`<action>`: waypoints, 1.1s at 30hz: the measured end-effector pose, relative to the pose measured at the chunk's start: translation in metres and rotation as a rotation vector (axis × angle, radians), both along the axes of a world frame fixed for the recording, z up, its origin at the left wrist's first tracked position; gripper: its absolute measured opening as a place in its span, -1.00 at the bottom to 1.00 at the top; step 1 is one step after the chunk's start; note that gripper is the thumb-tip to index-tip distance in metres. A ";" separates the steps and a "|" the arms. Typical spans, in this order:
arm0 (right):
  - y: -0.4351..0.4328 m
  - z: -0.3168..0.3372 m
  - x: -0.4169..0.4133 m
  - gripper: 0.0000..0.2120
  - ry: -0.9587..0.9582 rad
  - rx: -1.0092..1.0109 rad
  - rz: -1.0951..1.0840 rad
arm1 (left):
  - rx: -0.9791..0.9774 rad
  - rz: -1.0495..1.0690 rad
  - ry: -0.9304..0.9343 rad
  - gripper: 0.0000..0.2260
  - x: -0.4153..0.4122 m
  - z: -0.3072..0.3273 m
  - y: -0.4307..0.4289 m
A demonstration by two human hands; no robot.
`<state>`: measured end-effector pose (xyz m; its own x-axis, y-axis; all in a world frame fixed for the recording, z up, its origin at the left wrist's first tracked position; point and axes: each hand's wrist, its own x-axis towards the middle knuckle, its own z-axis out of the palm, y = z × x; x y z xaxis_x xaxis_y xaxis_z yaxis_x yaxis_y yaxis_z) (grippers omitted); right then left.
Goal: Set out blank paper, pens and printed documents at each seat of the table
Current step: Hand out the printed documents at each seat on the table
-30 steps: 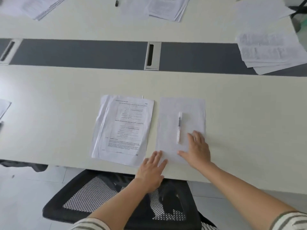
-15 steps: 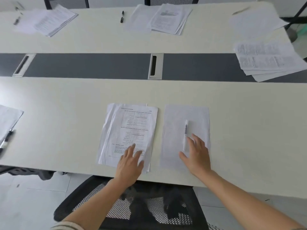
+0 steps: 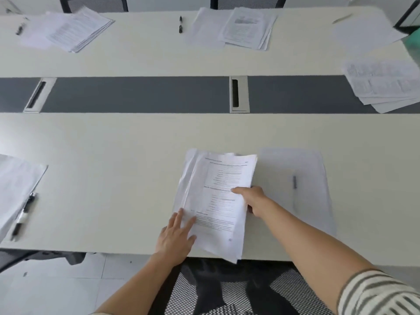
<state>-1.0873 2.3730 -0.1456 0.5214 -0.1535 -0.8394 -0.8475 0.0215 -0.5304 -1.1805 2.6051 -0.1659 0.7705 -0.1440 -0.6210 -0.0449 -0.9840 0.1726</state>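
1. Print covers the top page of the printed documents, a loose stack at the near edge of the table. The headings and lines are too blurred to read.
2. The right hand grips the stack's right edge, thumb on top and fingers curled beneath, and that side looks raised off the table.
3. The left hand lies flat with straight fingers on the stack's near-left corner. The near-right corner juts past the table edge.
4. Just right of the stack lies the blank paper, with a pen resting on it, pointing near to far.
5. At the left edge another paper set carries a black-and-white pen.
6. A grey strip with two metal cable ports runs across the middle of the table.
7. Beyond it lie a far-left stack, a black pen, a far-middle stack and a far-right sheet. None of their text is legible.
8. A fanned printed pile overlaps the strip at the right.
9. A mesh chair stands below the near edge.
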 end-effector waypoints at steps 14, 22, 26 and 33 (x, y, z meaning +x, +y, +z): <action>0.029 0.077 -0.018 -0.71 -0.498 -0.107 0.277 | -0.868 0.852 0.179 -0.09 0.105 0.041 0.046; 0.003 0.136 -0.040 -0.60 -0.826 -0.261 0.150 | -1.339 0.728 0.030 -0.73 0.128 0.117 0.037; -0.011 0.116 -0.040 -0.70 -0.778 -0.177 0.105 | -1.294 0.622 -0.044 -0.77 0.112 0.125 0.024; -0.021 0.071 -0.043 -0.86 -0.615 -0.111 0.069 | -1.228 0.725 -0.004 -0.76 0.080 0.092 -0.012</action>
